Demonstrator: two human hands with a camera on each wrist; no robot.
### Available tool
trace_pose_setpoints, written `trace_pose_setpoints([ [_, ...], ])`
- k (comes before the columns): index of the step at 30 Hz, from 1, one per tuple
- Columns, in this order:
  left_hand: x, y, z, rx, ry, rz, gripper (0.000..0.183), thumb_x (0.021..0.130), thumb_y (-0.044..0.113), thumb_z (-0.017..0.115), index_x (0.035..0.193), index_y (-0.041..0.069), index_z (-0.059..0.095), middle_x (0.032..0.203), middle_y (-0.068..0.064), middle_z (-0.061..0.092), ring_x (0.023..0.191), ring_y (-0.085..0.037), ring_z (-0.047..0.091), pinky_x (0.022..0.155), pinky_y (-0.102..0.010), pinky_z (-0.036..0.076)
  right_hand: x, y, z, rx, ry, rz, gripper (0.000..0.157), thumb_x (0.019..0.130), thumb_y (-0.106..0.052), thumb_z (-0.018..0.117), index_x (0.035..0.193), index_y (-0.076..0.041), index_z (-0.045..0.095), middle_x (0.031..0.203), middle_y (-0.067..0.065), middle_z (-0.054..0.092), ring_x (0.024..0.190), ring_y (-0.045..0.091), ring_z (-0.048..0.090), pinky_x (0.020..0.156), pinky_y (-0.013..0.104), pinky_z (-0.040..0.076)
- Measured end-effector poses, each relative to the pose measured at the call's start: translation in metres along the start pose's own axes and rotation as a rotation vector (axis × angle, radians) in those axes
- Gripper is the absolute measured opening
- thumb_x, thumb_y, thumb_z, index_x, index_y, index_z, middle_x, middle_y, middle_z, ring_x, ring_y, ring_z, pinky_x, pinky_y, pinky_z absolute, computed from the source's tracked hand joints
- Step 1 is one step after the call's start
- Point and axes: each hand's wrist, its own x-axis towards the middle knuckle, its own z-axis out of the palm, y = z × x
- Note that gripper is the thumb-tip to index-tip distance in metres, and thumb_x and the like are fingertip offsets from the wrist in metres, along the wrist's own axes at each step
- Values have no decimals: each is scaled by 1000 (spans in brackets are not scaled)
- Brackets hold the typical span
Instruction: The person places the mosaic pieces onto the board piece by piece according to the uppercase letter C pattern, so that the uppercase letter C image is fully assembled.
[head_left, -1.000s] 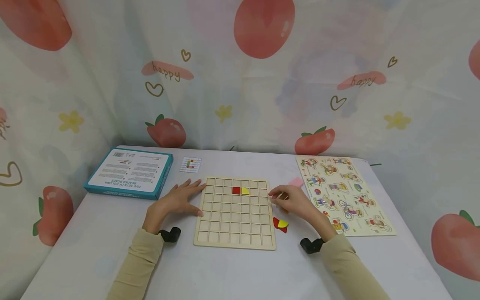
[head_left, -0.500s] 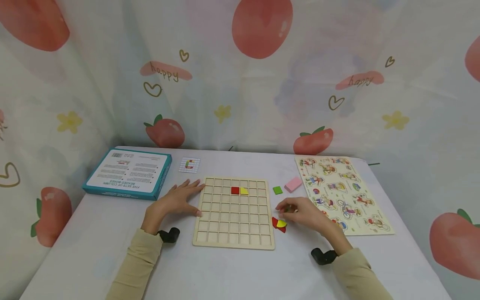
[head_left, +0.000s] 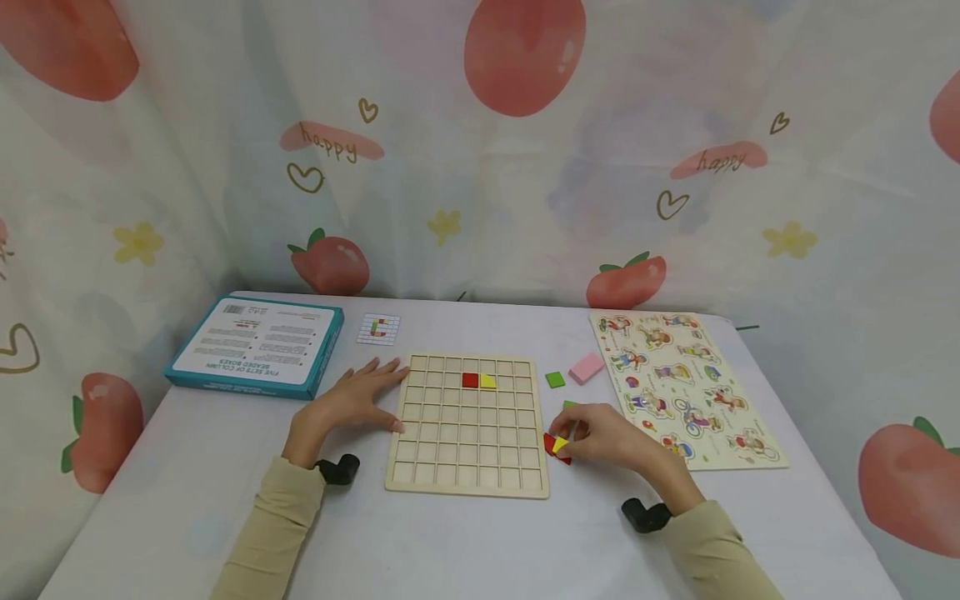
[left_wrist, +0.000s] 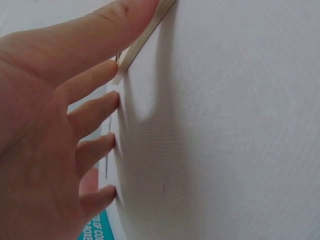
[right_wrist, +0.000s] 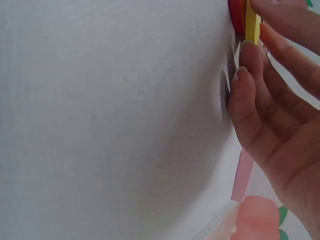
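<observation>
The wooden grid board (head_left: 467, 454) lies flat on the table, with a red square tile (head_left: 470, 381) and a yellow tile (head_left: 488, 382) side by side in its upper part. My left hand (head_left: 356, 400) is spread at the board's left edge; its thumb (left_wrist: 100, 35) and a fingertip touch the rim. At the board's right side, my right hand (head_left: 600, 435) pinches a yellow piece (right_wrist: 251, 25) just over red pieces (right_wrist: 237, 17). A green piece (head_left: 570, 404) shows partly behind those fingers, and a green square tile (head_left: 555, 380) lies farther back.
A pink block (head_left: 587, 368) sits near the green tile. To the right is a puzzle board (head_left: 697, 400) with cartoon figures. A teal box (head_left: 255, 346) stands at the back left, with a small pattern card (head_left: 378, 329) beside it.
My right hand has drawn back from the board's upper right edge toward the red and yellow pieces, uncovering the pink block and green pieces. The left hand has stayed put.
</observation>
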Motion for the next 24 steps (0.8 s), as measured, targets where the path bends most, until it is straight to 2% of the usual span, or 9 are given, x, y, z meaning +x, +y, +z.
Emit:
trace_pose_setpoints([
  [11, 3, -1, 2, -11, -11, -3, 98, 81, 43, 86, 161, 16, 37, 171, -12, 23, 159, -43, 9, 125, -69, 4, 6, 0, 1, -22, -10, -11, 8, 90, -12, 77, 96, -13, 72, 82, -5, 63, 75, 13, 55, 65, 21, 48],
  [18, 3, -1, 3, -10, -11, -4, 98, 80, 43, 86, 161, 17, 37, 171, -12, 23, 159, -42, 9, 125, -68, 4, 14, -8, 2, 18, 53, -36, 8, 91, -14, 78, 96, -12, 72, 84, -4, 67, 79, 13, 59, 69, 21, 52],
  [24, 1, 0, 1, -10, -4, -5, 97, 81, 41, 86, 161, 15, 37, 171, -13, 24, 159, -43, 10, 125, -69, 4, 29, -19, 5, 40, 96, -49, 12, 91, -13, 77, 102, -14, 72, 89, -3, 68, 82, 14, 61, 74, 22, 54],
])
